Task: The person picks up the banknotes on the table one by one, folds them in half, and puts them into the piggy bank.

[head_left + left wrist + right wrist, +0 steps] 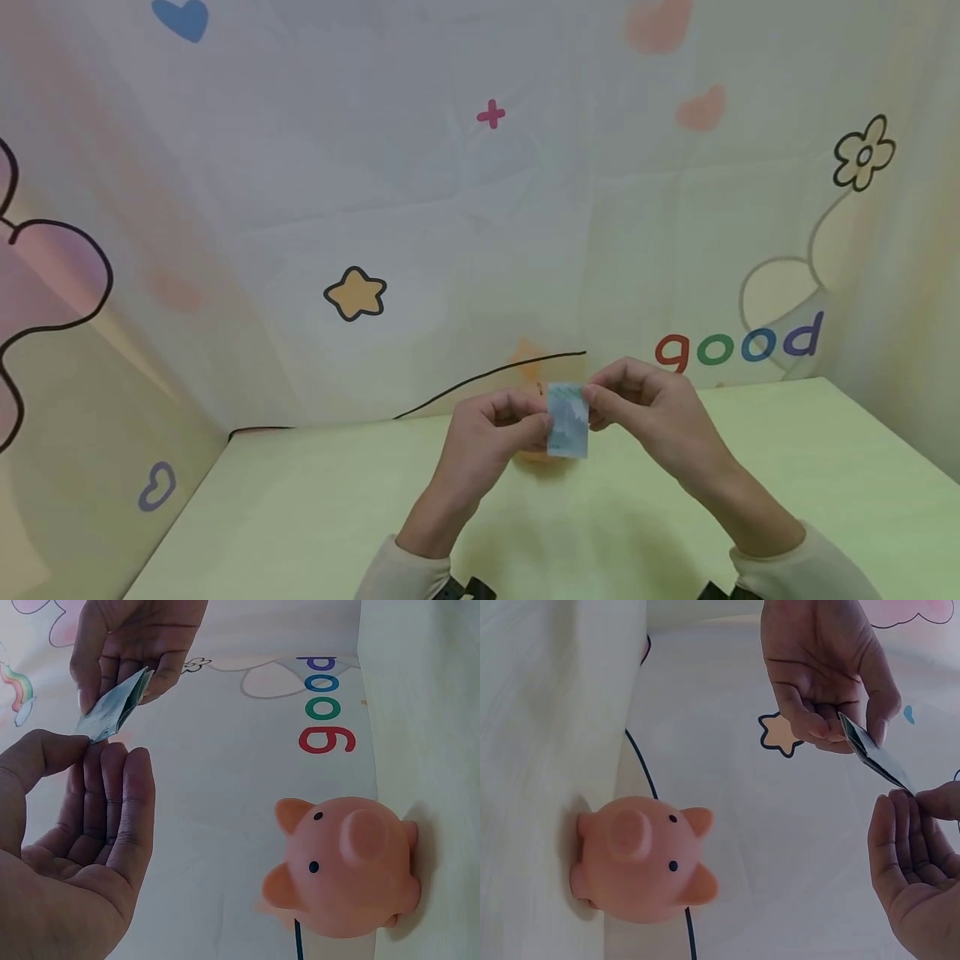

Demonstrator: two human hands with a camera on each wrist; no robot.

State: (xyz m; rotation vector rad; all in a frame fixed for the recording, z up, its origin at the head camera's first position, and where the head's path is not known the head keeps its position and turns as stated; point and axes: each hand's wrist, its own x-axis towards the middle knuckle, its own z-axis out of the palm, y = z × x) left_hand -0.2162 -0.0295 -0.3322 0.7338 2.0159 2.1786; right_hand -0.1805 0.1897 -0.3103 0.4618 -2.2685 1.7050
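Between both hands is a small folded banknote [567,421], bluish-green, held up above the table. My left hand [483,446] pinches its left edge between thumb and fingertips. At the upper right edge, the thumb and fingers of my right hand [660,408] pinch it too. Both wrist views show the banknote [112,709] edge-on enough to reveal its folded layers. Beyond the hands, a pink pig figure [345,870], shaped like a piggy bank, stands upright on the table. The banknote and left hand mostly hide it in the head view; no slot shows.
The table [300,517] has a pale yellow-green cover. Behind it hangs a white cloth backdrop [450,275] printed with hearts, a star, a flower and the word "good". More printed cloth [82,392] rises along the left side.
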